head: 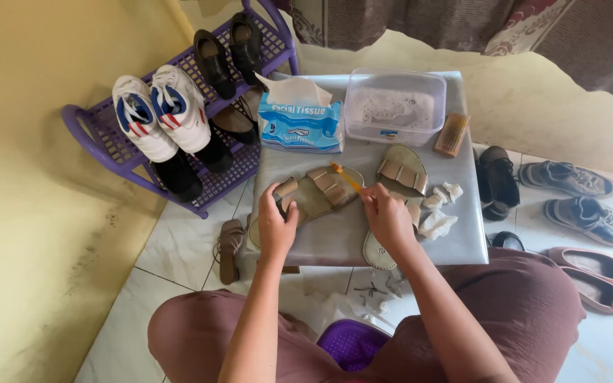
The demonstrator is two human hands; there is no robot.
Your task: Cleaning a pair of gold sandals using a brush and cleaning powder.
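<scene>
My left hand grips the heel end of a tan strapped sandal lying on the small grey table. My right hand holds an orange toothbrush whose head rests on the sandal's straps. The matching sandal lies to the right, partly under my right hand. Crumpled white tissues sit beside it.
At the table's back stand a blue tissue pack, a clear tub of soapy water and a wooden brush. A purple shoe rack with sneakers and black shoes is at the left. More shoes lie on the floor.
</scene>
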